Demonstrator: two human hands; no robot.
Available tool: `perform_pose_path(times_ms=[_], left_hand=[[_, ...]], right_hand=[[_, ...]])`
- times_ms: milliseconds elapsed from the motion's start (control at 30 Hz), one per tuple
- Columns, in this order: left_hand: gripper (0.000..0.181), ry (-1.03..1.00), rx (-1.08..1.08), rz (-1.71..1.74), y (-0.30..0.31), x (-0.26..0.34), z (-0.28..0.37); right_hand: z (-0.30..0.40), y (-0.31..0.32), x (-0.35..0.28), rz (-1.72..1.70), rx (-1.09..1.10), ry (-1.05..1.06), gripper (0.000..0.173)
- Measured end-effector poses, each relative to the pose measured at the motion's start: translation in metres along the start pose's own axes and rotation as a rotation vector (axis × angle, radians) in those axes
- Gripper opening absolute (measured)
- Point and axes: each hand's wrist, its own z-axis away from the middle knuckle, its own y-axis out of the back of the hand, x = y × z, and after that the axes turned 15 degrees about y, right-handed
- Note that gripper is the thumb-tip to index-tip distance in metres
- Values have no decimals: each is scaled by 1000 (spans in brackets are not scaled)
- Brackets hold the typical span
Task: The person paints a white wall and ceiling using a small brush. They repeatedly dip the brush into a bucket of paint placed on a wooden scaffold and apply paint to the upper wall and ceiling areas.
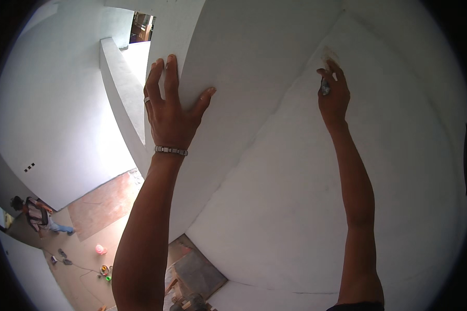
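Observation:
My left hand (pixel 172 105) lies against the edge of a pale plastered wall (pixel 237 97), its fingers and thumb spread. It wears a ring and a link bracelet (pixel 171 150). To the right, my right hand (pixel 334 93) is raised to the adjoining pale surface (pixel 295 202), just beside the corner seam. A small grey object (pixel 325 87) shows between its thumb and palm; its kind is unclear. At the fingertips there is a smeared, lighter patch (pixel 330 56) on the surface. Part of what the right fingers touch is hidden behind them.
Far below at left, a person (pixel 41 217) stands on the floor. A pink container (pixel 100 249), footwear (pixel 64 256), a cable (pixel 81 267) and small coloured items (pixel 105 269) lie there. A sloping ledge (pixel 120 85) crosses the opening at left. Wooden pieces (pixel 171 285) show below.

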Motion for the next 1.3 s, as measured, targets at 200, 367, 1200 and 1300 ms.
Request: perform_pose_path(times_ms=[200, 367, 1200, 1300], left_hand=[[98, 15, -6, -1, -3, 3, 5], [97, 46, -36, 11, -7, 7, 4], [99, -52, 32, 26, -17, -15, 2], [100, -120, 54, 69, -20, -20, 1]], right_hand=[[151, -68, -89, -202, -404, -7, 32], [182, -74, -100, -594, -421, -282, 23], [121, -94, -77, -56, -227, -35, 28], [235, -134, -157, -231, -403, -173, 17]])
